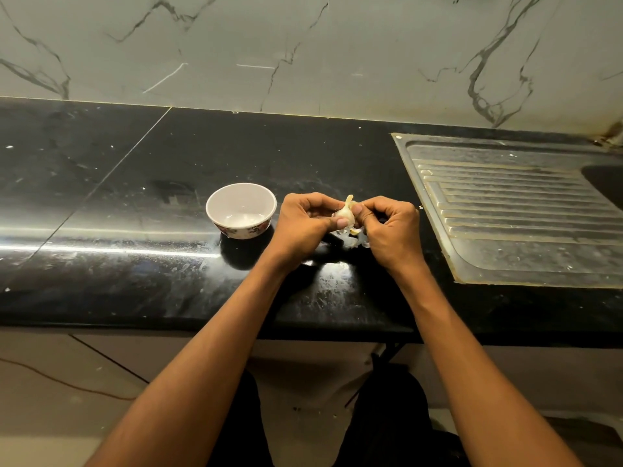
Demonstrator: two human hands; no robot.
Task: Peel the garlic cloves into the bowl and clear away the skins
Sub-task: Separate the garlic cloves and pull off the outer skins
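Two hands meet over a black countertop (135, 203), just right of one bowl. Left hand (305, 224): fingers curled, thumb tip pressed against the near side of one garlic piece (344, 213). Right hand (392, 227): fingers curled, thumb and forefinger pinching the same piece from the right. Both hands hold it between them, raised a little above the counter. Whether it is a single clove or a small cluster, cannot tell; count entered as one piece. A pale pointed tip of skin stands up from its top, between the two thumbs.

Bowl (241, 210): one, white inside, floral pattern on the outer wall, upright on the counter, just left of the left hand and apart from it. Nothing clearly visible in it; a faint sheen at the bottom only.

Loose skins (352, 239): a small cluster of pale scraps lying on the counter directly under the hands, partly hidden by the right hand. Exact count cannot be told; at least two or three pieces show.

Sink drainboard (512, 210): one, ribbed metal, set into the counter to the right, well apart from the bowl, near the right hand. The dark basin shows only at the frame's right edge.

Behind the counter: one marble-pattern wall (303, 45) with grey veins. Counter surface carries scattered white specks and smears.
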